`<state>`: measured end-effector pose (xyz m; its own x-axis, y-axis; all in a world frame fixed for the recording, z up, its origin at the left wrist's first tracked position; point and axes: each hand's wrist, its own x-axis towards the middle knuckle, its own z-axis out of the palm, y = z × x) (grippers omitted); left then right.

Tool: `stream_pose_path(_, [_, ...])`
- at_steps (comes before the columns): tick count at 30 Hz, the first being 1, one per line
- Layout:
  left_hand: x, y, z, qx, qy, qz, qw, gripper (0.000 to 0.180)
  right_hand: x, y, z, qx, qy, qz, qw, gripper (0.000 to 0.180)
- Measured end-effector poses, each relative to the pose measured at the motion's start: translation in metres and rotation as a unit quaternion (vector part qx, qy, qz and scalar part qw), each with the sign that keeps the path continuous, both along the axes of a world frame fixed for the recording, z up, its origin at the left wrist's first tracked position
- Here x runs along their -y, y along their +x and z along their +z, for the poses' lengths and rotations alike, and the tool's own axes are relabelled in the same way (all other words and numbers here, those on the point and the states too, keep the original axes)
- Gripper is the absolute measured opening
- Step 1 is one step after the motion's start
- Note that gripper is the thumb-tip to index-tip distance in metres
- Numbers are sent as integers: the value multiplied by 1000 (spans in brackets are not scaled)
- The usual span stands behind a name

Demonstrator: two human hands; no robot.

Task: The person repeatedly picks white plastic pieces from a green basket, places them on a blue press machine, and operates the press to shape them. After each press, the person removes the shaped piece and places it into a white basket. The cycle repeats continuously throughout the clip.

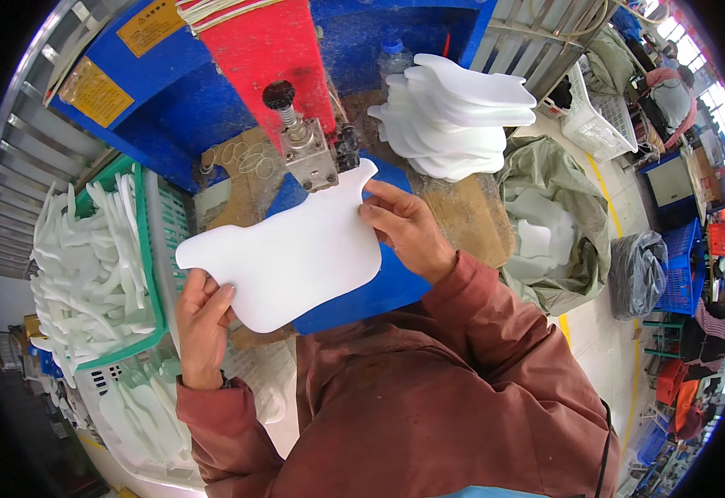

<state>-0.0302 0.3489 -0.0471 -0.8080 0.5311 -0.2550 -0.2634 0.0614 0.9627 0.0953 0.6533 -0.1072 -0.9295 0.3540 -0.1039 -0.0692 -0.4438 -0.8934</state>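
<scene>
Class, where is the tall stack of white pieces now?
In the head view, the stack of white pieces is right of the red machine arm, beyond the right hand, beside the blue-capped bottle.
</scene>
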Motion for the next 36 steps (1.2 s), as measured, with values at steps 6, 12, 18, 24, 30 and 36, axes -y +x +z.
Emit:
stream_pose_path(6, [-28,-3,-1,1,28,-25,999,42,-20,8,-3,21,28,-42,998,43])
stream_pose_path(12, [-51,-7,-6,16,42,-68,997,37,-36,16,-4,28,17,-99,995,43])
stream_pose_path(18, [-76,-10,-11,19,55,-97,994,34,-58,19,-4,26,15,-128,991,42])
stream_pose_path(24, [-81,-46,-18,-21,21,-123,992,18,-62,7,15,38,47,-119,991,45])
stream_pose_path(30, [-59,-45,-21,-4,29,-48,998,38,-46,-12,9,4,8,-77,997,46])
stream_pose_path(36, [-62,-28,-24,24,53,-63,996,38,-46,8,3,8,-35,-87,996,38])
